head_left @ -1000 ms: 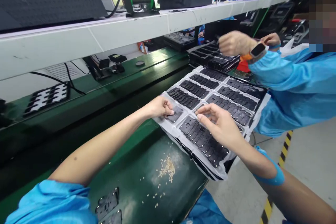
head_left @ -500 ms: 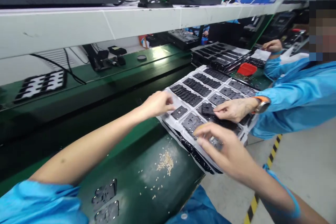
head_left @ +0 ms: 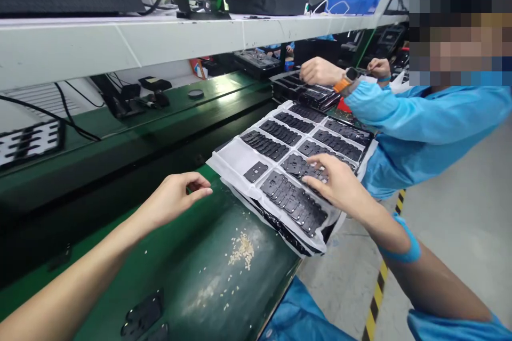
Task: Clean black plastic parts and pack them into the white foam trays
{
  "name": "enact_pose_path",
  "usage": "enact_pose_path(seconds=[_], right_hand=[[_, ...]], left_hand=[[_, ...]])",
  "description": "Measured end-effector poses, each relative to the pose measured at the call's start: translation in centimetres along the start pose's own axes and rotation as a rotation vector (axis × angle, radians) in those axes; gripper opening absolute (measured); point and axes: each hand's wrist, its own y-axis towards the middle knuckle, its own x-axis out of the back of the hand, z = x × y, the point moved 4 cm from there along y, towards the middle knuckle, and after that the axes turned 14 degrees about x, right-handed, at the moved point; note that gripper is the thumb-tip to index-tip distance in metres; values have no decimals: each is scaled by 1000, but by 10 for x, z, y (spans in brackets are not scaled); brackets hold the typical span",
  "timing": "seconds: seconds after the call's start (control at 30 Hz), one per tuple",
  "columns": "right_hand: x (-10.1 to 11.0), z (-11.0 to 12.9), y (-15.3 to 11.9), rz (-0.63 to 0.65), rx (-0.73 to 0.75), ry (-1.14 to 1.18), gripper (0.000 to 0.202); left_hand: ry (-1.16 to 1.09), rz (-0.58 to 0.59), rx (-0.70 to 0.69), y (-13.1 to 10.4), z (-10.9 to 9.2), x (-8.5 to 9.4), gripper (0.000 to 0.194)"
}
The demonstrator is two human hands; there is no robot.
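My left hand (head_left: 182,194) is above the green bench, left of the tray. Its fingers are curled, thumb and forefinger close together, and no object shows in them. My right hand (head_left: 340,181) reaches over the tray's right half, thumb and forefinger apart around a row of thin black plates (head_left: 298,166). Whether the fingertips touch the plates, I cannot tell. The white-lined tray (head_left: 228,157) has compartments with overlapping black plates. A single black plate (head_left: 256,171) lies in the near left compartment. Closest to me is another full row of black plates (head_left: 294,202).
Pale grains (head_left: 242,250) are scattered on the green bench (head_left: 192,277). Loose black plates (head_left: 143,313) lie at its near end. A co-worker in blue sleeves (head_left: 424,114) stands at right, one hand (head_left: 320,70) over a farther tray stack. A white shelf (head_left: 192,37) crosses above.
My left hand has drawn back from the tray to over the bench. My right hand stays over the plates. The co-worker's near hand has moved from this tray to the farther stack.
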Motion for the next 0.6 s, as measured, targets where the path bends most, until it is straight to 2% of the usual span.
enact_pose_path(seconds=[0.1, 0.27, 0.4, 0.5, 0.57, 0.6], right_hand=[[-13, -21, 21, 42, 6, -84, 56], [-34, -36, 33, 146, -17, -25, 72], [-27, -43, 34, 79, 2, -8, 82], [-10, -20, 28, -10, 80, 22, 83], [-3, 11, 17, -61, 185, 33, 78], [-2, 28, 11, -96, 242, 21, 80]], left_hand=[[-10, 24, -34, 3, -12, -7, 38], [3, 26, -62, 6, -18, -11, 36], [-11, 11, -74, 13, -17, -8, 34], [-164, -8, -107, 4, -31, -11, 30], [-408, 61, -135, -18, -49, -23, 28], [-571, 151, -139, -30, -60, -35, 31]])
